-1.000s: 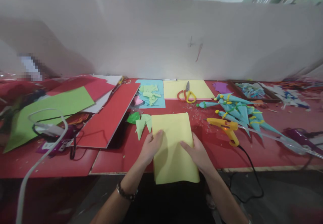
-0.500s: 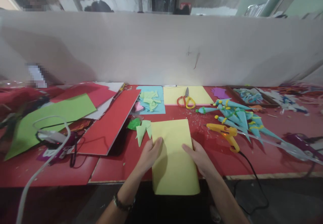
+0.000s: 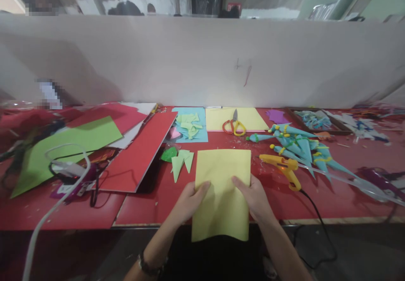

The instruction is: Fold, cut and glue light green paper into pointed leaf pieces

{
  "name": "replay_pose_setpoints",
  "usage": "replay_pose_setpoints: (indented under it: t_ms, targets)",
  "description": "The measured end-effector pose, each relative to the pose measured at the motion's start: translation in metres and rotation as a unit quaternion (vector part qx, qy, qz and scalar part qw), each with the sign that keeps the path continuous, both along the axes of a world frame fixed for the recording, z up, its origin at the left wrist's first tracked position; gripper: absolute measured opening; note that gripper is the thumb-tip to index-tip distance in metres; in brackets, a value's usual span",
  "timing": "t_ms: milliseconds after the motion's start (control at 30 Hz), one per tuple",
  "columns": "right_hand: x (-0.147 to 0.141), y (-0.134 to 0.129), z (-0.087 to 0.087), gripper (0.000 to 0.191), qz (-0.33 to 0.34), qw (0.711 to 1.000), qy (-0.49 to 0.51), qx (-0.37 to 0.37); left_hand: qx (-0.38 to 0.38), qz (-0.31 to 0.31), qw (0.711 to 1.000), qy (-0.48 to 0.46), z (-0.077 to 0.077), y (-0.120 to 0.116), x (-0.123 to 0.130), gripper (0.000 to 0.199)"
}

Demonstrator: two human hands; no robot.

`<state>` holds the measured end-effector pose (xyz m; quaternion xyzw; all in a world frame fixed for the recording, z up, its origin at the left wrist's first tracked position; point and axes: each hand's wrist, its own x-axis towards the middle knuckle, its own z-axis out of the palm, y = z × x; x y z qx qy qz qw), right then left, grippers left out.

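Observation:
A yellow sheet of paper (image 3: 221, 205) is held upright between my two hands, over the table's front edge. My left hand (image 3: 193, 198) grips its left side, thumb on the face and fingers hidden behind. On the right side my right hand (image 3: 253, 192) pinches it the same way. Light green paper triangles (image 3: 179, 166) lie left of the sheet, beside a small green packet (image 3: 169, 154). To the right rests a yellow glue gun (image 3: 283, 167) with a black cord. Scissors (image 3: 234, 125) with red and yellow handles lie beyond, on flat yellow paper (image 3: 253, 118).
Blue paper cones (image 3: 295, 146) with yellow trim pile up at the right, before a tray (image 3: 335, 125) of scraps. A red board (image 3: 136, 158) leans at the left near green card (image 3: 63, 154) and a white cable (image 3: 41, 226). A pale partition (image 3: 190, 57) stands behind.
The yellow sheet has turned a little clockwise and its top has shifted right, baring more of the green triangles. Both hands still hold its sides, a little further right.

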<state>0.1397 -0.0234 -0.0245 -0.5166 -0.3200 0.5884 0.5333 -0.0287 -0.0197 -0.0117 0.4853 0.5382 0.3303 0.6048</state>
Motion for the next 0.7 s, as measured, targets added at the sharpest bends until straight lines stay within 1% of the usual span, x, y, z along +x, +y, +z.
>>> replay_pose_setpoints:
  t_ms: [100, 233, 333, 467, 633, 700]
  targets:
    - [-0.0008, -0.0005, 0.003, 0.04, -0.002, 1.0, -0.004, 0.004, -0.012, 0.006, 1.0, -0.014, 0.0024, -0.0037, 0.0003, 0.038]
    - [-0.0015, -0.0013, 0.0056, 0.041, 0.003, 1.0, -0.011, 0.012, -0.027, 0.016, 0.999, 0.007, 0.0056, -0.0027, -0.0017, 0.042]
    - [-0.0014, -0.0023, 0.0074, 0.042, 0.01, 1.0, -0.022, 0.012, -0.032, 0.024, 0.999, 0.013, 0.0049, -0.0008, -0.0039, 0.043]
    - [-0.0003, -0.0034, 0.0087, 0.045, 0.01, 0.998, -0.056, 0.018, -0.04, 0.014, 0.999, 0.007, 0.0022, 0.0003, -0.0058, 0.043]
    - [0.0023, -0.0034, 0.009, 0.045, 0.002, 0.995, -0.097, 0.021, -0.016, 0.065, 0.997, 0.037, 0.0038, 0.0027, -0.0074, 0.038]
    - [0.003, -0.0033, 0.0094, 0.045, 0.004, 0.994, -0.104, 0.03, -0.004, 0.067, 0.997, 0.027, 0.0066, 0.0038, -0.0074, 0.036]
